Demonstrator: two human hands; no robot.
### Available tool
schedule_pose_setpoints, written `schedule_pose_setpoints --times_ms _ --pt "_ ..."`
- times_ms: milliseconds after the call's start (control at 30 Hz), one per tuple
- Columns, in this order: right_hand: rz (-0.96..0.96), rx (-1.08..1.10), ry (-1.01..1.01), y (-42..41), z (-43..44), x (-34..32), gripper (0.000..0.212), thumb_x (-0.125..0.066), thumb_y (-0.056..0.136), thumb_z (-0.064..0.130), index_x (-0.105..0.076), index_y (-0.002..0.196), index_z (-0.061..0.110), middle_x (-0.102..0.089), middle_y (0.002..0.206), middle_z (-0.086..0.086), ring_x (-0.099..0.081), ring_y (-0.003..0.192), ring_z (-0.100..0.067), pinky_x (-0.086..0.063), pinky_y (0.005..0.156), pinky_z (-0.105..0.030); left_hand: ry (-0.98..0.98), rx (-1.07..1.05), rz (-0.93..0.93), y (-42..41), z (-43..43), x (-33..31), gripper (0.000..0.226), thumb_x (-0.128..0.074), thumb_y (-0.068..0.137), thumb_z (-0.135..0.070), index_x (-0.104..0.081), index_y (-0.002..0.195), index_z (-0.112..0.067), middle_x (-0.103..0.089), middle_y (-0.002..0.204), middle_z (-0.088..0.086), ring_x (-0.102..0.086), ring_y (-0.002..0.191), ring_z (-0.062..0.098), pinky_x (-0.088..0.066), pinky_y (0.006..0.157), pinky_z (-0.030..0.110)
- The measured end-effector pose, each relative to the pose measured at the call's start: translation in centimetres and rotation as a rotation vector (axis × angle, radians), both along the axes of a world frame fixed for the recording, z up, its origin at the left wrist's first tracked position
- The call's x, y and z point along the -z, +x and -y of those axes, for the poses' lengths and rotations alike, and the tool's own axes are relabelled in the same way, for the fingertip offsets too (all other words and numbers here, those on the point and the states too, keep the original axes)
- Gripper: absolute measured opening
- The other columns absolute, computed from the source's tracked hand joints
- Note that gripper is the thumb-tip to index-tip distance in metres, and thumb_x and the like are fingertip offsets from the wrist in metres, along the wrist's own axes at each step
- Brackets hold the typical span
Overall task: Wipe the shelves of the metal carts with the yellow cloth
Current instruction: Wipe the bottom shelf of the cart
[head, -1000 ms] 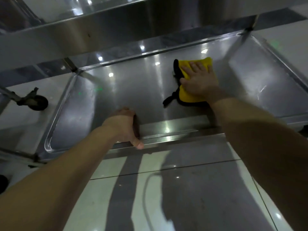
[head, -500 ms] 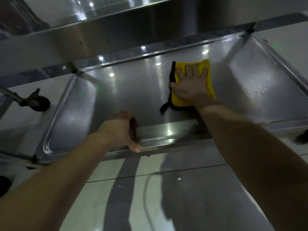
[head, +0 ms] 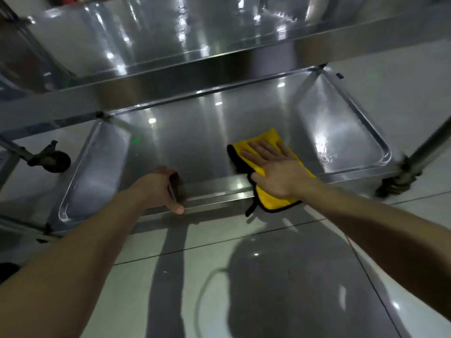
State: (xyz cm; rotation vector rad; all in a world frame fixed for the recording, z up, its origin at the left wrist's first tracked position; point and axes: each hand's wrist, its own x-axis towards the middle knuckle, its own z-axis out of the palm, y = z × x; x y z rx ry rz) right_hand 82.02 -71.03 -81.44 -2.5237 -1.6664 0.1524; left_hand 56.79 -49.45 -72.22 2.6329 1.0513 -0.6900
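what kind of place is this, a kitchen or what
Probably a commercial kitchen or similar service area, though that is not certain: a stainless steel cart with tray shelves, its caster wheel, and glossy floor tiles.

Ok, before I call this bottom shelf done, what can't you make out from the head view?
- The upper shelf: far part cut off by the top frame edge.
- The bottom shelf under the yellow cloth and flat right hand: covered.
- Fingers of the left hand: curled over the front rim, tips hidden by the hand itself.
- The cart leg and caster at right: motion-blurred.
- Smears: glare masks them.
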Motion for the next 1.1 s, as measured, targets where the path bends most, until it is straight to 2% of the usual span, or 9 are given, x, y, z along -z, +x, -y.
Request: schedule_pose_setpoints --times_ms 100,133,233,333,567,667,767,967,1100 --pt "-0.013 0.16 -0.056 5.1 5.2 -0.2 0.079 -0.021 0.093 0.068 -0.004 0.168 0.049 0.005 0.179 0.013 0.008 0.164 -0.01 0.002 0.132 -0.051 0.004 -0.003 -0.067 1.7 1.0 -1.1 0.113 -0.109 0.048 -0.049 -0.061 0.144 -0.012 -0.066 0.144 0.012 -0.065 0.126 0.028 -0.053 0.108 0.035" --pt "-0.016 0.184 -0.06 5.8 5.8 -0.2 0.078 -0.024 0.096 0.067 -0.003 0.168 0.048 0.006 0.179 0.013 0.009 0.164 -0.01 0.002 0.132 -0.052 -0.001 0.024 -0.075 2.9 1.8 -1.4 0.115 -0.109 0.046 -0.052 -0.063 0.144 -0.014 -0.065 0.145 0.012 -0.065 0.127 0.028 -0.054 0.108 0.037" --pt "-0.003 0.203 -0.069 5.6 5.6 -0.1 0.077 -0.025 0.098 0.068 -0.001 0.168 0.047 0.008 0.179 0.01 0.01 0.164 -0.013 0.005 0.131 -0.056 0.03 0.129 -0.005 8.2 5.6 -1.8 0.148 -0.102 0.049 -0.069 -0.032 0.169 -0.018 -0.034 0.171 0.016 -0.038 0.155 0.035 -0.039 0.125 0.041" --pt "-0.032 0.212 -0.059 5.2 5.3 -0.2 0.077 -0.026 0.099 0.068 -0.001 0.168 0.047 0.009 0.179 0.01 0.011 0.164 -0.014 0.007 0.13 -0.057 0.008 0.197 0.031 13.9 10.4 -1.5 0.153 -0.099 0.054 -0.071 -0.018 0.173 -0.019 -0.021 0.176 0.012 -0.027 0.161 0.034 -0.034 0.129 0.044" --pt "-0.043 0.136 0.003 6.5 6.6 0.1 0.079 -0.021 0.093 0.066 -0.005 0.168 0.049 0.003 0.178 0.013 0.008 0.164 -0.011 0.004 0.131 -0.055 0.058 0.216 -0.053 18.2 13.4 -1.0 0.122 -0.102 0.049 -0.068 -0.055 0.147 -0.014 -0.059 0.148 0.015 -0.061 0.132 0.036 -0.054 0.11 0.044" --pt "-0.034 0.148 -0.001 9.7 8.7 0.3 0.077 -0.018 0.092 0.066 -0.004 0.167 0.051 0.003 0.178 0.016 0.006 0.164 -0.009 0.004 0.132 -0.05 0.071 0.255 -0.036 18.0 13.1 -0.9 0.122 -0.102 0.051 -0.066 -0.054 0.149 -0.011 -0.06 0.148 0.015 -0.06 0.132 0.037 -0.052 0.109 0.041" --pt "-0.005 0.287 -0.03 14.9 9.9 0.4 0.074 -0.017 0.097 0.068 -0.001 0.167 0.052 0.004 0.178 0.016 0.007 0.164 -0.01 0.004 0.132 -0.052 0.081 0.277 -0.04 17.9 12.7 -0.5 0.129 -0.1 0.053 -0.069 -0.046 0.157 -0.016 -0.054 0.153 0.013 -0.055 0.137 0.034 -0.048 0.111 0.037" --pt "0.001 0.533 0.046 21.2 2.8 0.0 0.077 -0.023 0.097 0.071 -0.017 0.168 0.043 -0.007 0.179 0.001 -0.001 0.165 -0.023 0.007 0.127 -0.067 0.046 0.295 0.005 17.7 11.3 1.1 0.137 -0.099 0.05 -0.071 -0.039 0.163 -0.023 -0.047 0.163 0.006 -0.047 0.146 0.029 -0.039 0.113 0.031" --pt "-0.03 0.457 0.016 21.1 -4.6 -0.7 0.077 -0.021 0.097 0.071 -0.015 0.168 0.043 -0.005 0.18 0.001 0.001 0.165 -0.025 0.007 0.125 -0.069 0.054 0.299 0.012 17.7 10.5 1.8 0.136 -0.097 0.042 -0.077 -0.046 0.156 -0.024 -0.052 0.155 0.003 -0.05 0.14 0.029 -0.045 0.115 0.038"
